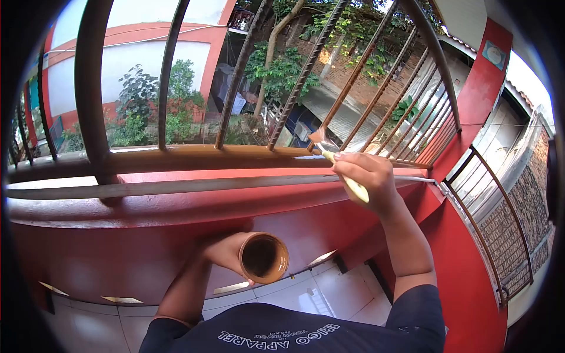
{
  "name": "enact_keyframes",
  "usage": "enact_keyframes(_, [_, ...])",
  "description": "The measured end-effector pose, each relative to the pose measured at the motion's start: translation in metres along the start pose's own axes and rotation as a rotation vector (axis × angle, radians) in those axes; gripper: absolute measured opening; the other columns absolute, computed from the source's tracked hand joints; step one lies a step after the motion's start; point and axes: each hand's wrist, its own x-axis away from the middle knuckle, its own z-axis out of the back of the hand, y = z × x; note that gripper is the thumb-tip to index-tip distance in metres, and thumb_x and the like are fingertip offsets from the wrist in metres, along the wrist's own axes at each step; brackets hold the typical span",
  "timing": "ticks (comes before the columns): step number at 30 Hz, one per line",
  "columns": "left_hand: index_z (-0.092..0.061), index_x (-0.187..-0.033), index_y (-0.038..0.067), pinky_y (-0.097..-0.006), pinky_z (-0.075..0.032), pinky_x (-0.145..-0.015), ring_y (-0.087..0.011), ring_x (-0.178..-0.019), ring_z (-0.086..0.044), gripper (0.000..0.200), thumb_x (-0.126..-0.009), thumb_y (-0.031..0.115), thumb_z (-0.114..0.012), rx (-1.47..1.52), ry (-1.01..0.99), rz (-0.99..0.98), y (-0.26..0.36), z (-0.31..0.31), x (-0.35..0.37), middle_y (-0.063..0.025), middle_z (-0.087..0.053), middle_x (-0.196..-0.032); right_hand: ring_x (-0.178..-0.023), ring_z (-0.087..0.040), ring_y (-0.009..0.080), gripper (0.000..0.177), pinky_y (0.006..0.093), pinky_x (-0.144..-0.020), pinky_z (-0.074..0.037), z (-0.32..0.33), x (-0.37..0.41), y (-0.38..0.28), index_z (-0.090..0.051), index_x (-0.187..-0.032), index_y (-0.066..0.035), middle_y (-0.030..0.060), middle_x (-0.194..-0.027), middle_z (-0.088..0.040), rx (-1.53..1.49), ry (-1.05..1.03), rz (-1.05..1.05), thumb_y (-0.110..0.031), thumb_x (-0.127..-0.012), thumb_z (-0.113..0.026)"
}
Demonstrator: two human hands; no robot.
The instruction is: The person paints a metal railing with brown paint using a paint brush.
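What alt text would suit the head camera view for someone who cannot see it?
A person's right hand holds a paintbrush against a brown balcony railing, while the left hand holds a cup of brown paint. Trees and buildings lie beyond.

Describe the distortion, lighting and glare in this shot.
Head view: strong fisheye bows the railing bars and leaves black corners; soft daylight, no hard shadows; sky top right is blown out; pale glare on the floor tiles; right hand, brush and cup look sharp.
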Motion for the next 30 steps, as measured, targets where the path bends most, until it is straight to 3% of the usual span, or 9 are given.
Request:
enact_keyframes(2, [-0.047, -0.135, 0.004, -0.0344, -0.047, -0.098, -0.0152, -0.114, -0.056, 0.091, -0.060, 0.019, -0.096, -0.008, 0.010, -0.003, -0.003, 0.001, 0.002, -0.0072, -0.060, -0.125, -0.076, -0.071, 0.0251, 0.016, 0.0321, -0.064, -0.056, -0.003, 0.007, -0.007, -0.067, -0.087, -0.004, 0.0116, -0.082, -0.070, -0.198, 0.078, -0.169, 0.004, -0.075, -0.075])
enact_keyframes(5, [-0.047, -0.135, 0.003, -0.0341, -0.047, -0.097, -0.0150, -0.113, -0.056, 0.090, -0.060, 0.017, -0.096, -0.011, 0.012, -0.039, -0.008, 0.002, 0.001, -0.0070, -0.060, -0.124, -0.074, -0.071, 0.0260, 0.019, 0.0316, -0.065, -0.056, -0.007, 0.007, -0.007, -0.068, -0.088, -0.002, 0.0130, -0.079, -0.069, -0.270, 0.137, -0.213, 0.006, -0.073, -0.075])
enact_keyframes(7, [-0.047, -0.135, 0.003, -0.0340, -0.047, -0.097, -0.0149, -0.113, -0.056, 0.090, -0.060, 0.016, -0.095, -0.009, 0.007, -0.050, -0.009, 0.001, 0.001, -0.0069, -0.060, -0.125, -0.074, -0.070, 0.0258, 0.018, 0.0311, -0.066, -0.055, -0.008, 0.003, 0.005, -0.067, -0.090, -0.001, 0.0144, -0.083, -0.070, -0.177, 0.131, -0.183, 0.008, -0.075, -0.074])
enact_keyframes(10, [-0.047, -0.135, 0.003, -0.0340, -0.047, -0.098, -0.0152, -0.114, -0.056, 0.090, -0.060, 0.015, -0.095, -0.017, -0.003, -0.050, -0.005, 0.003, 0.000, -0.0072, -0.060, -0.125, -0.079, -0.071, 0.0263, 0.021, 0.0311, -0.068, -0.056, 0.002, 0.003, 0.022, -0.068, -0.090, -0.002, 0.0130, -0.086, -0.070, 0.027, 0.367, -0.260, 0.008, -0.073, -0.074])
enact_keyframes(15, [-0.047, -0.135, 0.003, -0.0340, -0.047, -0.098, -0.0161, -0.115, -0.056, 0.091, -0.060, 0.018, -0.095, -0.009, -0.014, -0.056, -0.006, 0.003, 0.000, -0.0083, -0.060, -0.126, -0.083, -0.072, 0.0251, 0.023, 0.0350, -0.073, -0.059, -0.023, 0.019, -0.015, -0.068, -0.086, -0.005, 0.0088, -0.090, -0.070, 0.070, 0.013, -0.059, 0.005, -0.067, -0.076])
enact_keyframes(21, [-0.046, -0.137, 0.003, -0.0340, -0.046, -0.099, -0.0161, -0.117, -0.055, 0.093, -0.060, 0.019, -0.095, -0.093, -0.016, -0.057, -0.004, 0.004, 0.001, -0.0088, -0.059, -0.128, -0.080, -0.071, 0.0231, 0.014, 0.0296, -0.073, -0.056, -0.028, 0.018, -0.022, -0.067, -0.086, 0.000, 0.0133, -0.084, -0.069, -0.348, 0.295, -0.460, 0.008, -0.077, -0.074])
enact_keyframes(24, [-0.046, -0.137, 0.003, -0.0339, -0.046, -0.100, -0.0165, -0.117, -0.055, 0.092, -0.060, 0.019, -0.095, -0.063, -0.017, -0.036, -0.002, 0.005, 0.002, -0.0091, -0.058, -0.128, -0.079, -0.068, 0.0203, 0.011, 0.0304, -0.073, -0.054, -0.032, 0.013, -0.018, -0.066, -0.086, 0.002, 0.0119, -0.084, -0.069, -0.197, 0.320, -0.535, 0.008, -0.079, -0.072])
enact_keyframes(28, [-0.046, -0.137, 0.003, -0.0341, -0.045, -0.100, -0.0169, -0.118, -0.055, 0.092, -0.060, 0.019, -0.095, -0.056, -0.022, -0.060, -0.002, 0.003, 0.002, -0.0097, -0.058, -0.129, -0.077, -0.067, 0.0192, 0.011, 0.0281, -0.074, -0.052, -0.034, 0.014, -0.026, -0.066, -0.088, 0.003, 0.0115, -0.082, -0.067, -0.211, 0.475, -0.522, 0.008, -0.080, -0.071])
enact_keyframes(30, [-0.046, -0.138, 0.003, -0.0344, -0.045, -0.101, -0.0171, -0.118, -0.055, 0.093, -0.060, 0.019, -0.095, -0.064, -0.036, -0.041, -0.001, 0.005, 0.000, -0.0099, -0.058, -0.129, -0.073, -0.068, 0.0194, 0.014, 0.0282, -0.069, -0.054, -0.047, 0.008, -0.035, -0.066, -0.088, 0.000, 0.0106, -0.080, -0.068, -0.121, 0.390, -0.436, 0.007, -0.078, -0.074])
